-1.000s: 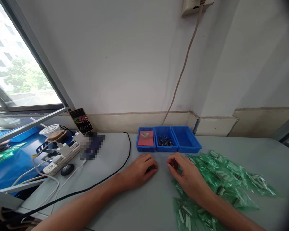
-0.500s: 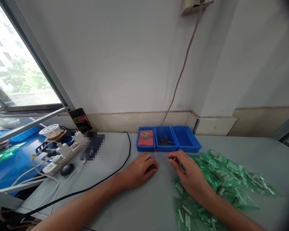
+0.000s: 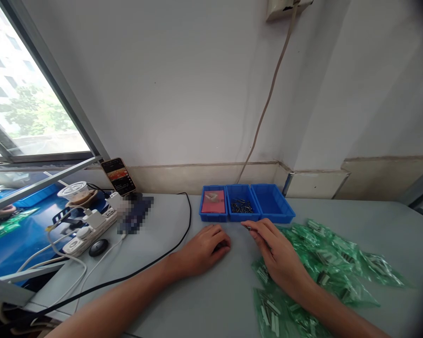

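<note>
Right fingers (image 3: pixel 258 226) have extended, pinching a small metal piece (image 3: pixel 247 228).

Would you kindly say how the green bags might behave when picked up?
The green bags would probably sag and crumple, since their thin film is wrinkled. The pieces inside lie at odd angles, so they may shift. The glossy film might feel slippery.

Three blue bins (image 3: pixel 245 218) in row; green bags (image 3: pixel 320 263), metal pins (image 3: pixel 242 207) uncountable; one lit phone (image 3: pixel 119 177).
</note>
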Demonstrator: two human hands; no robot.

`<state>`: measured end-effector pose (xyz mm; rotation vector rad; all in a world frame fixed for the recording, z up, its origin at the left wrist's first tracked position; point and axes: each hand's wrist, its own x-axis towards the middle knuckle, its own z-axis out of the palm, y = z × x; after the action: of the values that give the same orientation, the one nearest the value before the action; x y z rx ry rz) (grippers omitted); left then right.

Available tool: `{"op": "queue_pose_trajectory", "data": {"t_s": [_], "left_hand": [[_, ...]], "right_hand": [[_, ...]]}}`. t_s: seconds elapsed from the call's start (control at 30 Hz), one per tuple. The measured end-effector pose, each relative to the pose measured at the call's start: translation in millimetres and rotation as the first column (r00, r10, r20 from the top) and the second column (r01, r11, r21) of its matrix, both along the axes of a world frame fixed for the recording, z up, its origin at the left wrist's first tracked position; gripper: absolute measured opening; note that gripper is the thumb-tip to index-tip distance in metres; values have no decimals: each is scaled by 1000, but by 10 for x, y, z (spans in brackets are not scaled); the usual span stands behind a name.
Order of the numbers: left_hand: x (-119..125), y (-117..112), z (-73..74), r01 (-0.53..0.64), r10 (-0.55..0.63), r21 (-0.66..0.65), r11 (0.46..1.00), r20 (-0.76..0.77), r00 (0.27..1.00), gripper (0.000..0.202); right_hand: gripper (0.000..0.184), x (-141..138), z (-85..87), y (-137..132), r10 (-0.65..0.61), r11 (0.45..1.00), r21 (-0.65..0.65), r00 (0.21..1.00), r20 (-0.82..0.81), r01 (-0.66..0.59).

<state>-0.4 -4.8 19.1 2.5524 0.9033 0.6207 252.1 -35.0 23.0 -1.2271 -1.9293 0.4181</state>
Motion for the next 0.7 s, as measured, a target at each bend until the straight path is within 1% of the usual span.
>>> {"op": "queue_pose_trajectory", "data": {"t_s": [0.1, 0.2, 0.47, 0.7], "left_hand": [[0, 3, -3, -1, 1, 3, 1000, 0, 1000, 6], [-2, 5, -8, 1, -1, 3, 1000, -4, 1000, 7], [-7, 1, -8, -3, 3, -9, 1000, -5, 1000, 4], [-4, 0, 3, -1, 1, -11, 1000, -16, 1000, 3]], "right_hand": [[33, -4, 4, -3, -2, 1000, -5, 1000, -1, 2], [27, -6, 8, -6, -16, 1000, -21, 1000, 3, 16], [13, 3, -18, 14, -29, 1000, -9, 999, -22, 28], [22, 1, -18, 17, 11, 1000, 11, 1000, -28, -11]]}}
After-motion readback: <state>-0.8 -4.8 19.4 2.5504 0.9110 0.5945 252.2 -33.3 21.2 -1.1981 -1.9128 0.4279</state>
